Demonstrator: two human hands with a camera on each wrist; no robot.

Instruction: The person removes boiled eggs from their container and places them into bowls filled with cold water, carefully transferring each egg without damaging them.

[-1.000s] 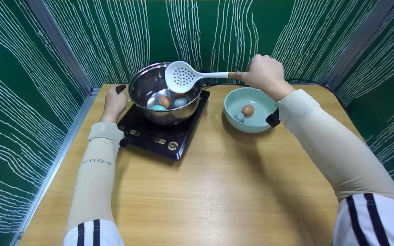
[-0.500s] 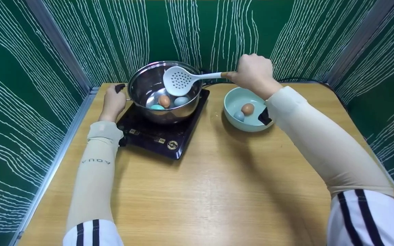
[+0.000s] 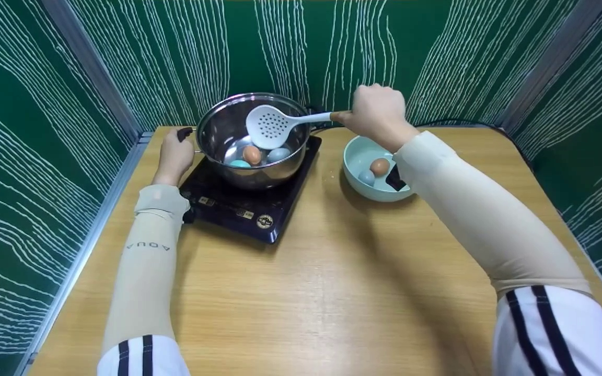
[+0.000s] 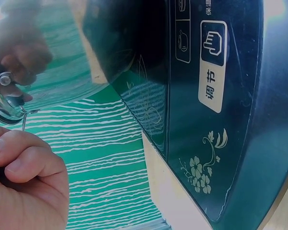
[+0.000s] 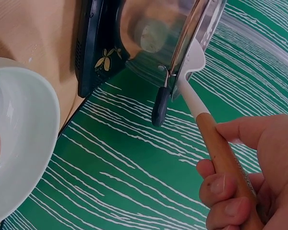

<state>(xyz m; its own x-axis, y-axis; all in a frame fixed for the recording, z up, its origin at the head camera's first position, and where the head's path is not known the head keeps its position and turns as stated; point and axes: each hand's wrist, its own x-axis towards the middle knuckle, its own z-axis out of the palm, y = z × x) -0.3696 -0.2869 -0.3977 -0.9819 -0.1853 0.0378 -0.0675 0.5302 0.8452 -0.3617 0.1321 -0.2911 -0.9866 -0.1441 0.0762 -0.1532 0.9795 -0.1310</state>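
My left hand [image 3: 173, 156] grips the black side handle [image 3: 185, 134] of a steel pot [image 3: 259, 178]. In the pot lie a brown egg [image 3: 252, 155], a blue-grey egg [image 3: 279, 154] and a turquoise egg [image 3: 239, 163]. My right hand [image 3: 379, 112] holds a white skimmer [image 3: 267, 127] by its wooden handle [image 5: 223, 160], fingers curled round it in the right wrist view. The skimmer's perforated head is over the pot opening, above the eggs, and carries nothing visible. In the left wrist view, my left hand [image 4: 29, 177] is beside the pot wall.
The pot stands on a black induction cooker [image 3: 238, 211] on the wooden table [image 3: 301, 303]. To the right, below my right forearm, a pale green bowl [image 3: 377, 194] holds a brown egg [image 3: 380, 166] and a blue-grey egg [image 3: 367, 177]. Green patterned walls [image 3: 332, 52] enclose the table.
My right hand has moved left, and the skimmer head has shifted left and lower over the pot. The left hand has stayed on the pot handle.
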